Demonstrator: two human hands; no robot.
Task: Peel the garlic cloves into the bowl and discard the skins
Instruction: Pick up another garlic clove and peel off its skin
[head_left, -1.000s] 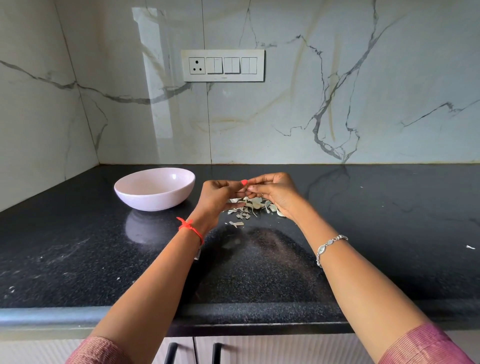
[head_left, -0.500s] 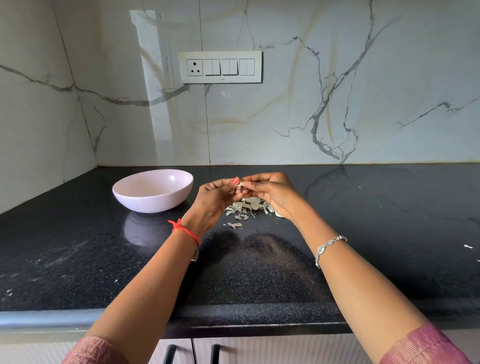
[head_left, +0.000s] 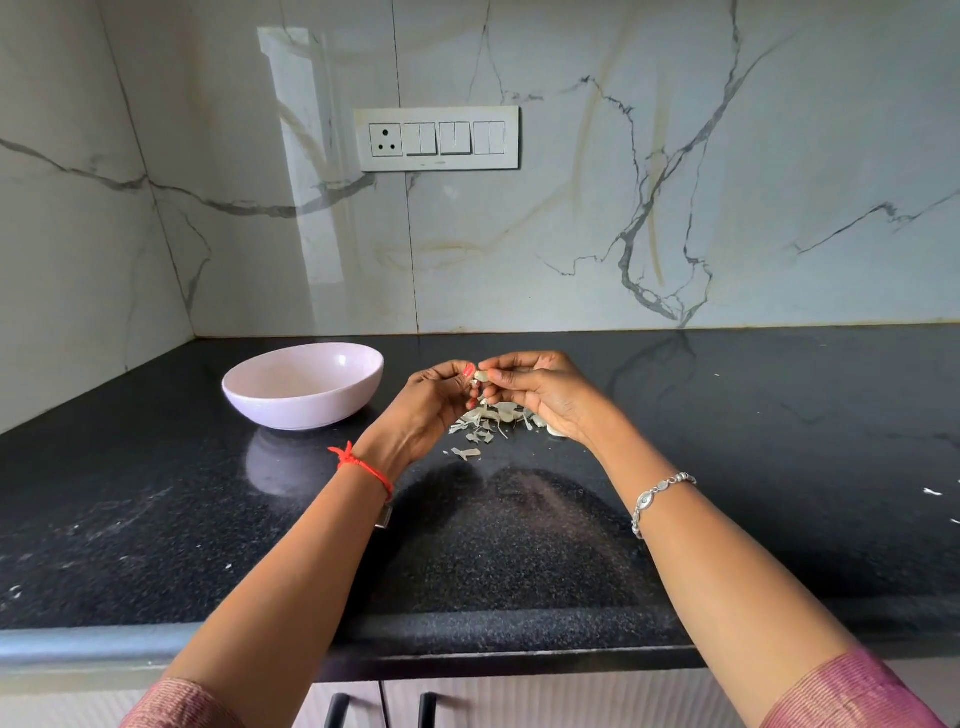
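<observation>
A small garlic clove (head_left: 481, 376) is held above the black counter, pinched between the fingertips of my left hand (head_left: 434, 402) and my right hand (head_left: 540, 392). A scrap of skin hangs from it at my left thumb. Directly below the hands lies a pile of pale garlic skins (head_left: 488, 421) on the counter. A whitish piece (head_left: 555, 430) shows under the heel of my right hand; whether it is a clove I cannot tell. The pale pink bowl (head_left: 304, 387) stands to the left of my hands, its inside looks bare.
The black speckled counter (head_left: 519, 545) runs from the marble back wall to the front edge near me. The left wall meets it beyond the bowl. A few white flecks (head_left: 932, 491) lie at the far right. Cabinet handles (head_left: 337, 709) show below the edge.
Both hands have lifted slightly and keep working the clove between the fingertips. The bowl and the skin pile stay where they were.
</observation>
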